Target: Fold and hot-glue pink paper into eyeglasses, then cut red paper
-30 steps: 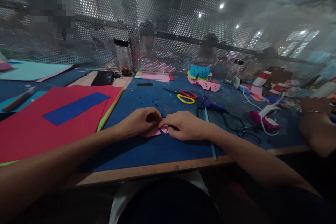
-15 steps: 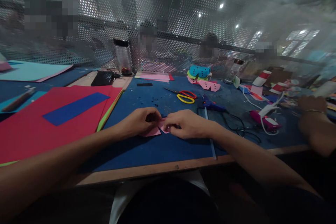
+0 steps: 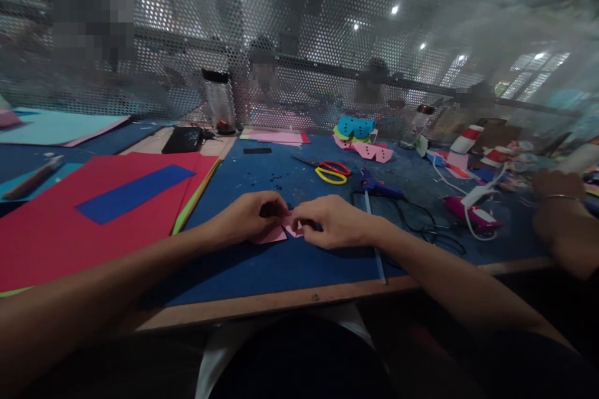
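A small pink paper piece (image 3: 271, 235) with a notch in its near edge lies on the blue table, partly hidden under my fingers. My left hand (image 3: 250, 215) is closed on its left part, thumb and fingers pinched together. From the other side my right hand (image 3: 330, 221) pinches the right part, its fingertips close to the left ones. Beyond the hands are small black paper dots (image 3: 276, 182) and scissors (image 3: 332, 173) with red and yellow handles. To the right of my right hand lie a blue glue gun (image 3: 379, 186) and a pale glue stick (image 3: 374, 234).
Red paper sheets (image 3: 47, 243) with a blue strip (image 3: 135, 193) lie at left. Folded dotted paper pieces (image 3: 356, 128), a bottle (image 3: 219, 103) and a black pouch (image 3: 182, 139) stand farther back. A pink glue gun (image 3: 472, 215), cords and another person's hand (image 3: 556, 193) are at right.
My right fingers have shifted very slightly on the pink paper. Otherwise both hands and the things on the table stay where they were.
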`<state>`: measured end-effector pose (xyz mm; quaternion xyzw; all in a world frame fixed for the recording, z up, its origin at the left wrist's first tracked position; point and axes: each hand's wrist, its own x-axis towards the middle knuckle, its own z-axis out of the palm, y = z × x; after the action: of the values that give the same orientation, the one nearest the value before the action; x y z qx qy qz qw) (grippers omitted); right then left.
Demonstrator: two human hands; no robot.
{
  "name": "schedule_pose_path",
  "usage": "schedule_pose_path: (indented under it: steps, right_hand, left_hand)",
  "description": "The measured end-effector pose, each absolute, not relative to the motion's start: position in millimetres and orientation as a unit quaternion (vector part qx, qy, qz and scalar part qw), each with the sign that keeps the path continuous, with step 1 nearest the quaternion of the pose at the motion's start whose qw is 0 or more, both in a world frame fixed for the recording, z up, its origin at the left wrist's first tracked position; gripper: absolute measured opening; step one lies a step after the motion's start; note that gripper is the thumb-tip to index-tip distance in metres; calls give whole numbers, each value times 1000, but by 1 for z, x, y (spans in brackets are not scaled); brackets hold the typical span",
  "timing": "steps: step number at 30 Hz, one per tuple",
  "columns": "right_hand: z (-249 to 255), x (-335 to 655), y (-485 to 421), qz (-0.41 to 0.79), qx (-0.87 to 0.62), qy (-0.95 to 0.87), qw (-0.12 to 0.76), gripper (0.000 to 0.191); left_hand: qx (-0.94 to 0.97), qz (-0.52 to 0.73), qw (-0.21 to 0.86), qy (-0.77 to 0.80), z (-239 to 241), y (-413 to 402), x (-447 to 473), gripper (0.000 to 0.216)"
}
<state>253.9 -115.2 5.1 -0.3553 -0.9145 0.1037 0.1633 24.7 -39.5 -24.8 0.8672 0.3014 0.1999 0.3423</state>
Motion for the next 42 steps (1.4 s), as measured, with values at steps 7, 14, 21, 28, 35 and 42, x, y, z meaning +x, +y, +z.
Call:
schedule_pose_path:
  steps: [7, 14, 21, 28, 35, 42]
  right_hand:
    - [7, 256, -113, 104, -338, -925, 138, 29]
    - [5, 254, -112, 108, -356, -915, 156, 21]
    - [-16, 258, -91, -36, -415, -885, 208, 19]
    - [-19, 259, -86, -14, -455, -871, 185, 7]
    - [-8, 257, -93, -5, -521, -838, 161, 9]
    - [2, 259, -100, 6, -579, -807, 119, 9]
  left_hand:
    - [866, 202, 337, 310, -25, -40, 25, 23]
    - [870, 201, 333, 303, -23, -41, 24, 21]
    - [881, 202, 320, 284, -23, -42, 22, 22]
    - [901, 232, 267, 250, -23, -45, 23, 21]
    - [900, 244, 277, 233, -19, -49, 24, 12]
    - [932, 203, 233, 190, -16, -49, 18, 27]
